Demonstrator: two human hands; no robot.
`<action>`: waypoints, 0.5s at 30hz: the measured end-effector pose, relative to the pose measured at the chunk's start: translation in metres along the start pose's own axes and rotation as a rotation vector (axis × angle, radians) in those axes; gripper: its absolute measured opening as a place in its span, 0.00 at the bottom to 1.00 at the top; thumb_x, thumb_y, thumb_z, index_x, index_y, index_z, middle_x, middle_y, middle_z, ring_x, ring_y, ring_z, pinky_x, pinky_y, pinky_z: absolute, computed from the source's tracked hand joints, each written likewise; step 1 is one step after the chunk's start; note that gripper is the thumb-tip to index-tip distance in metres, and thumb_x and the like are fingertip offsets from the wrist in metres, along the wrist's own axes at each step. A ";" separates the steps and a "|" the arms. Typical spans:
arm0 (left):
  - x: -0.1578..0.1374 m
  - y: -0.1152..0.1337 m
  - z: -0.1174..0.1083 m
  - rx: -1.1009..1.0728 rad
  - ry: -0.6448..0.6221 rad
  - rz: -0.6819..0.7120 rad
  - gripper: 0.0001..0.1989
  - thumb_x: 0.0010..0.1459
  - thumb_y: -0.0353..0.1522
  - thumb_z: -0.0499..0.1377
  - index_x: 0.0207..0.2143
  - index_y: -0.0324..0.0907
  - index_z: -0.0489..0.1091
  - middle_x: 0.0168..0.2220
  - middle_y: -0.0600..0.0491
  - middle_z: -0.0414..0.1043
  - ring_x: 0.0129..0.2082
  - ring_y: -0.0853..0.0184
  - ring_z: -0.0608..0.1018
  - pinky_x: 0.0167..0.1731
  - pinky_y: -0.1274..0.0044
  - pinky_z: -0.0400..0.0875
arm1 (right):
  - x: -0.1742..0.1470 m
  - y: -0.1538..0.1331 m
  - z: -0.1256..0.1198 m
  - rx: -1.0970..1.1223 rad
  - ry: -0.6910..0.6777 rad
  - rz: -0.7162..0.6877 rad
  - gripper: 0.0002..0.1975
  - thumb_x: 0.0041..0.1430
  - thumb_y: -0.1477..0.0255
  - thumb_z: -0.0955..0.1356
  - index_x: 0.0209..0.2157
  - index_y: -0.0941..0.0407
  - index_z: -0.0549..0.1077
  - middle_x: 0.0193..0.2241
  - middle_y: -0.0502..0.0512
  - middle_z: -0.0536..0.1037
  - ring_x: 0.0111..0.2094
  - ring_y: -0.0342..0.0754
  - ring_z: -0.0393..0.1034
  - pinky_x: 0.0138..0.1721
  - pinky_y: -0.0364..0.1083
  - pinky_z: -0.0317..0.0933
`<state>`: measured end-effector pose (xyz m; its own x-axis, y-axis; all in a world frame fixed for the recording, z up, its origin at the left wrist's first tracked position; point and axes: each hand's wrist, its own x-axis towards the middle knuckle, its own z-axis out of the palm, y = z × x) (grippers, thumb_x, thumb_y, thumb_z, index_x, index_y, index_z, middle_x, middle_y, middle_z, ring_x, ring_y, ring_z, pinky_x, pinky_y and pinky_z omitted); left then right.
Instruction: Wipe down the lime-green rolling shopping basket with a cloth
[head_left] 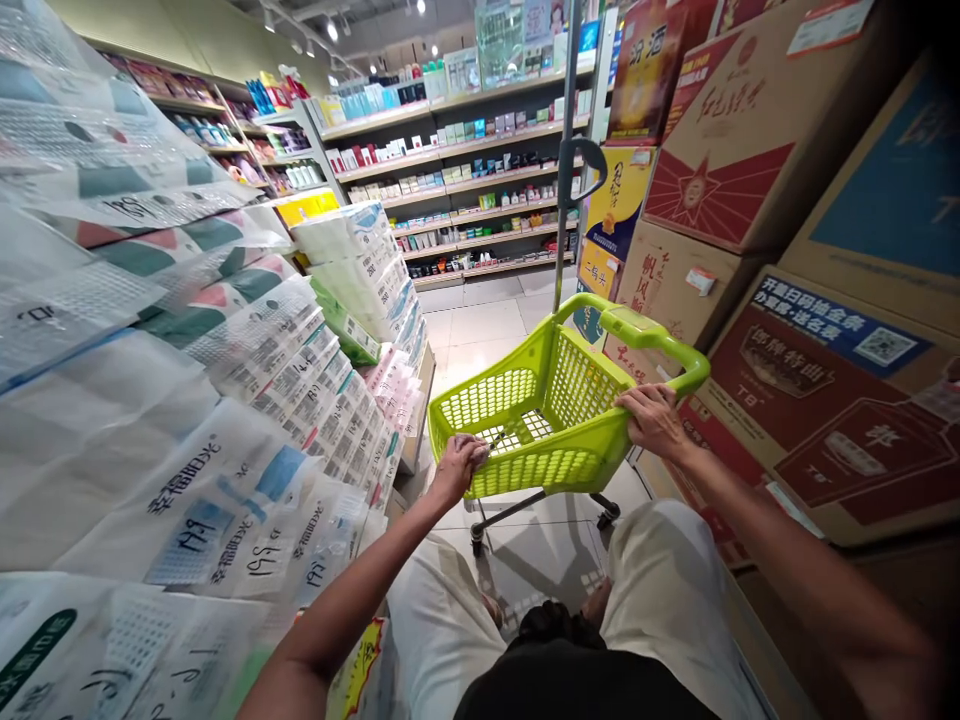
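A bright green plastic shopping cart stands turned sideways in front of me, its basket showing bare mesh on the inside. My left hand is closed over the near rim at the basket's left end. Something small and pale shows by its fingertips, too small to make out. Wrapped over the rim at the other end is my right hand, just below the cart's curved push handle. A grey upright pole with a dark hook rises behind the basket. The cart's dark wheels rest on the tiled floor.
Packs of tissue paper are piled along my left, close to the cart. Stacked cardboard boxes line the right side, near the handle. Shelves of small goods stand at the back, across the tiled floor.
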<state>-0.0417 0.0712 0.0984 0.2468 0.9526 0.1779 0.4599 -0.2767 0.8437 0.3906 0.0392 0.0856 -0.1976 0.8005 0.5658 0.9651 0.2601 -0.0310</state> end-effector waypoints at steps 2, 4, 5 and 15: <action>-0.016 0.006 0.009 0.054 -0.117 0.118 0.13 0.64 0.34 0.60 0.48 0.49 0.81 0.52 0.46 0.74 0.58 0.54 0.73 0.65 0.60 0.66 | -0.003 -0.010 -0.001 0.002 -0.008 -0.027 0.21 0.53 0.81 0.62 0.48 0.56 0.75 0.49 0.59 0.79 0.53 0.54 0.66 0.61 0.53 0.45; -0.033 0.008 0.017 0.083 -0.167 0.153 0.15 0.67 0.35 0.58 0.51 0.50 0.80 0.54 0.45 0.73 0.59 0.55 0.72 0.65 0.60 0.66 | -0.008 -0.027 0.002 0.006 -0.042 -0.111 0.27 0.52 0.82 0.62 0.54 0.57 0.73 0.54 0.59 0.77 0.57 0.53 0.65 0.64 0.53 0.45; -0.040 0.006 0.020 0.087 -0.172 0.134 0.15 0.66 0.35 0.58 0.52 0.50 0.80 0.54 0.44 0.73 0.58 0.54 0.73 0.65 0.59 0.67 | -0.011 -0.036 0.004 0.009 -0.072 -0.165 0.29 0.52 0.83 0.62 0.56 0.57 0.72 0.56 0.58 0.77 0.58 0.53 0.64 0.66 0.53 0.44; -0.086 -0.034 0.014 0.274 -0.158 0.374 0.18 0.69 0.31 0.54 0.56 0.50 0.78 0.50 0.45 0.71 0.51 0.57 0.76 0.55 0.60 0.77 | -0.036 -0.051 0.024 0.011 -0.159 -0.244 0.42 0.50 0.83 0.63 0.69 0.58 0.60 0.68 0.62 0.66 0.72 0.58 0.52 0.74 0.62 0.43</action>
<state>-0.0669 -0.0031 0.0469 0.5546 0.7564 0.3468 0.5173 -0.6398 0.5684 0.3445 0.0100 0.0468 -0.4490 0.7879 0.4215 0.8840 0.4604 0.0811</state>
